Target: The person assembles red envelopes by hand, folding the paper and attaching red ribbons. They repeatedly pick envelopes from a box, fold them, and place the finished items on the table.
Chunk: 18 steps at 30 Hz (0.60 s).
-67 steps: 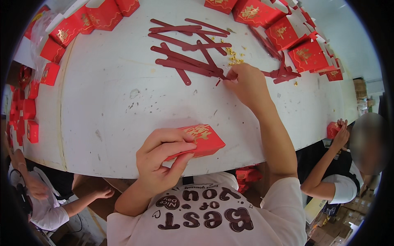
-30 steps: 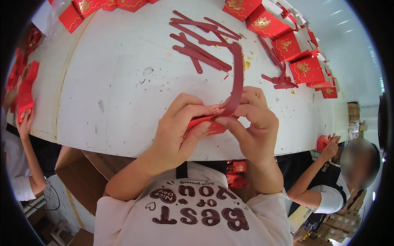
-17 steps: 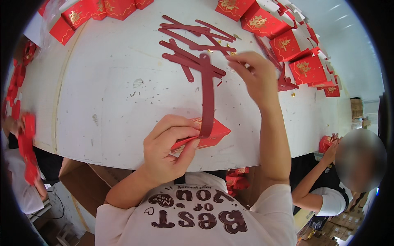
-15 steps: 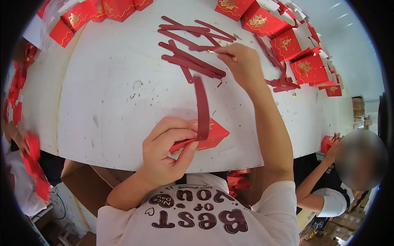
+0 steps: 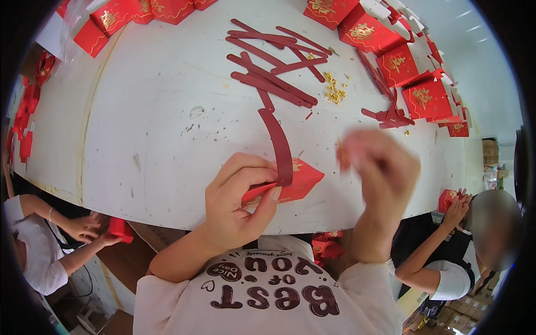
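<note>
My left hand [image 5: 237, 204] pinches the edge of a small red gift box [image 5: 304, 184] with gold print, low over the near side of the table. One end of a dark red strap [image 5: 280, 146] lies against the box edge under my left fingers. Its other end rises away, curved, toward several loose dark red straps [image 5: 273, 84]. Right of the box, my right hand [image 5: 385, 159] is in the air, blurred by motion. Its fingertips look pinched together; what they hold, if anything, is too smeared to name. Beyond it lies a small heap of gold-coloured fasteners [image 5: 334, 90].
Red boxes with gold print stand in rows at the far right [image 5: 427, 99] and far left [image 5: 111, 15]. More dark red straps [image 5: 389, 114] lie by the right row. Co-workers handle red boxes at the left [image 5: 84, 226] and right [image 5: 456, 207]. A cardboard box [image 5: 125, 257] stands below the table's near edge.
My right hand has come back from the fastener heap toward the box, uncovering the heap. My left hand keeps its hold on box and strap. The left co-worker's hands have moved inward.
</note>
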Each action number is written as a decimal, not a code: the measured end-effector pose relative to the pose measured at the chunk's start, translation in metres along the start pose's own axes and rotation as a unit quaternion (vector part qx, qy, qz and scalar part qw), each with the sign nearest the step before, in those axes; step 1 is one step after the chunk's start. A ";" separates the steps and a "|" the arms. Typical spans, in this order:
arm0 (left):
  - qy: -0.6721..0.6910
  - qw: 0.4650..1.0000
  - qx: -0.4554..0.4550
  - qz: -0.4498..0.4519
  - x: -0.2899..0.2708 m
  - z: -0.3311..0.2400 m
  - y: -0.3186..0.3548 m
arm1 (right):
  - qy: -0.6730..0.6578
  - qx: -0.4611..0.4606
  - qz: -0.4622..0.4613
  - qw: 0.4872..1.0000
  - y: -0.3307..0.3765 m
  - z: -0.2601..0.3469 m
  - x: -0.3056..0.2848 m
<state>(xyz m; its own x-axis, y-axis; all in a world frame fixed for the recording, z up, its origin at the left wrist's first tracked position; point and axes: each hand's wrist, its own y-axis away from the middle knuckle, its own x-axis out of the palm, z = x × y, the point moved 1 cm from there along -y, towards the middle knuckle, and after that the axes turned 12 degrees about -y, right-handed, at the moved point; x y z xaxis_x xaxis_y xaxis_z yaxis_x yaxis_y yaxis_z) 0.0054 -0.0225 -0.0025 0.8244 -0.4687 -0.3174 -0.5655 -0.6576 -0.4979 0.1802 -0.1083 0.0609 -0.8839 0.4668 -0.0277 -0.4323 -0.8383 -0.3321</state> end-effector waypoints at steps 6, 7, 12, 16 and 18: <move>0.016 0.999 -0.039 0.016 0.001 0.001 0.006 | 0.165 -0.118 0.046 0.978 0.050 -0.010 0.031; 0.028 0.998 -0.055 0.018 0.002 0.001 0.007 | 0.176 -0.129 0.016 0.976 0.052 -0.020 0.035; 0.012 0.999 -0.025 0.022 0.001 0.001 0.006 | 0.190 -0.132 -0.018 0.973 0.060 -0.032 0.040; 0.012 0.999 -0.016 0.028 0.000 0.002 0.007 | 0.222 -0.123 -0.032 0.967 0.061 -0.032 0.041; 0.020 0.999 -0.023 0.025 0.000 0.001 0.007 | 0.227 -0.122 -0.050 0.965 0.060 -0.033 0.043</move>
<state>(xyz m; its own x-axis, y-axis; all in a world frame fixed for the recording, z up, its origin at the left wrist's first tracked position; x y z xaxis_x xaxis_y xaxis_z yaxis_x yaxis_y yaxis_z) 0.0020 -0.0265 -0.0065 0.7937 -0.5245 -0.3080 -0.6075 -0.6587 -0.4439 0.1224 -0.1294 0.0083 -0.6476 0.6632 -0.3753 -0.4068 -0.7174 -0.5656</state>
